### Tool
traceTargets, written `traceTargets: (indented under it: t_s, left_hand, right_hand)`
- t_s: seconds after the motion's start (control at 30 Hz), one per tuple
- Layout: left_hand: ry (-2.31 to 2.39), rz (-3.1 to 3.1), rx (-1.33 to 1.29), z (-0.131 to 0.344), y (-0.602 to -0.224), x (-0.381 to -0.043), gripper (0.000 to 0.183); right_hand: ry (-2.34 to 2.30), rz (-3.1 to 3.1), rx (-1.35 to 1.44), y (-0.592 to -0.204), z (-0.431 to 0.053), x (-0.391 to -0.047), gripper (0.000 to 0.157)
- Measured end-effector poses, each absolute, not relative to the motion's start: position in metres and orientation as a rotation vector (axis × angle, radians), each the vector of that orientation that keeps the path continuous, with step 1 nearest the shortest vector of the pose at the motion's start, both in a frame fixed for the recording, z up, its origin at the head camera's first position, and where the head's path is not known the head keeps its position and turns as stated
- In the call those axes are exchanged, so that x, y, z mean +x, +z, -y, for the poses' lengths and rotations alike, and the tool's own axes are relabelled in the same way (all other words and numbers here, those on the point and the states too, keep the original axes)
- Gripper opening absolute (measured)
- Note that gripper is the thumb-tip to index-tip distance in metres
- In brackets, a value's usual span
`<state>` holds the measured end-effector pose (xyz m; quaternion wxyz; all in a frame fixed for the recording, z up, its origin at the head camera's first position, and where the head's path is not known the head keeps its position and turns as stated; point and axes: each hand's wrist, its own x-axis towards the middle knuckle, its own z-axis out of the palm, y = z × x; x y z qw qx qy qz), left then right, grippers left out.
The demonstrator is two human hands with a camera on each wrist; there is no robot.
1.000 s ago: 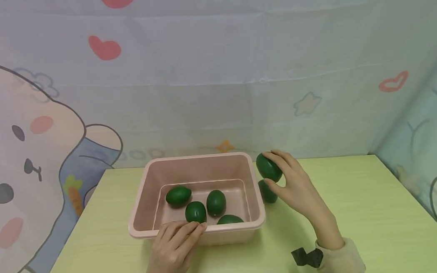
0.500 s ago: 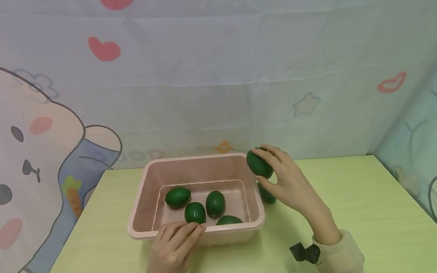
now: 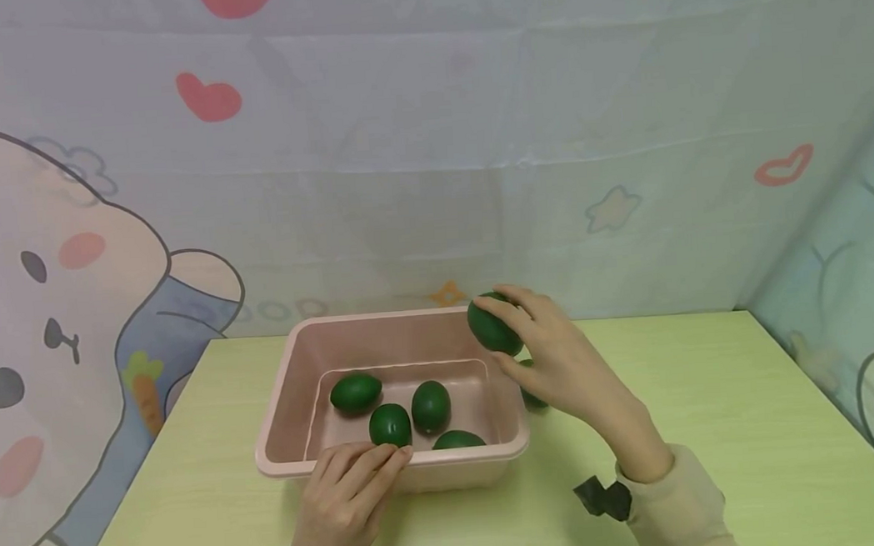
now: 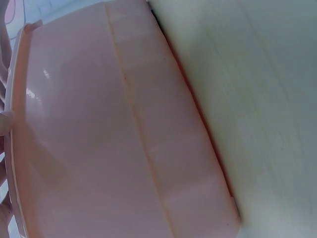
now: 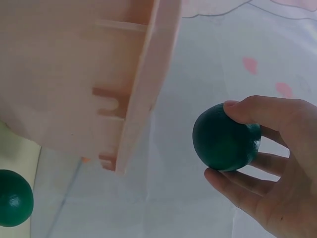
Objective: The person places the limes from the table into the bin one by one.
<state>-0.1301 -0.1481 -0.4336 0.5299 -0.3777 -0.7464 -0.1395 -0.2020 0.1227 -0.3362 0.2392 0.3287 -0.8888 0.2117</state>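
Note:
My right hand [image 3: 563, 361] holds a smooth, dark green oval fruit [image 3: 491, 326] between thumb and fingers, over the right rim of a pink plastic bin [image 3: 392, 466]. In the right wrist view this held fruit [image 5: 223, 141] shows beside the bin's outer wall [image 5: 59, 74]. At the bin's front rim, my left hand [image 3: 346, 500] grips the edge, fingers hooked over it. Several similar green fruits [image 3: 432, 407] lie on the bin's floor, one partly hidden by the front rim. Another green fruit [image 3: 533, 394] stands outside on the right, partly covered by my right hand.
The bin stands on a pale yellow-green table [image 3: 717, 423]. A printed cloth [image 3: 400, 158] with hearts and a cartoon bear hangs right behind the table's back edge. A dark device [image 3: 603, 498] sits at my right sleeve.
My right hand has moved left and slightly up with the green fruit, from beside the bin to over its right rim. The left hand stays on the front rim.

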Motion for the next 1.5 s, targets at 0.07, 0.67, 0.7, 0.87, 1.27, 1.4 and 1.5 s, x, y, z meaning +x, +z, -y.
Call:
traceTargets:
  t_s: [0.07, 0.67, 0.7, 0.87, 1.27, 1.4, 1.5]
  left_hand:
    - [-0.337, 1.786, -0.9, 0.148, -0.434, -0.13, 0.028]
    - [-0.34, 1.779, -0.896, 0.148, -0.432, -0.13, 0.029]
    - [-0.338, 1.777, -0.896, 0.148, -0.432, -0.13, 0.029]
    - [-0.337, 1.786, -0.897, 0.149, -0.434, -0.13, 0.029]
    - [-0.332, 1.776, -0.908, 0.15, -0.435, -0.131, 0.027]
    - [-0.335, 1.782, -0.907, 0.15, -0.437, -0.131, 0.027]
    - [-0.333, 1.783, -0.907, 0.15, -0.437, -0.131, 0.027]
  right_hand:
    - [0.569, 2.427, 0.914, -0.334, -0.121, -0.202, 0.061]
    - [0.513, 2.409, 1.047, -0.312, -0.1, -0.203, 0.063]
    - [0.51, 2.415, 1.049, -0.311, -0.099, -0.203, 0.063]
    - [0.484, 2.412, 1.076, -0.308, -0.091, -0.206, 0.065]
    - [0.414, 2.408, 1.175, -0.301, -0.071, -0.206, 0.062]
    - [0.398, 2.416, 1.196, -0.298, -0.065, -0.206, 0.061]
    - [0.374, 2.414, 1.216, -0.296, -0.059, -0.207, 0.058]
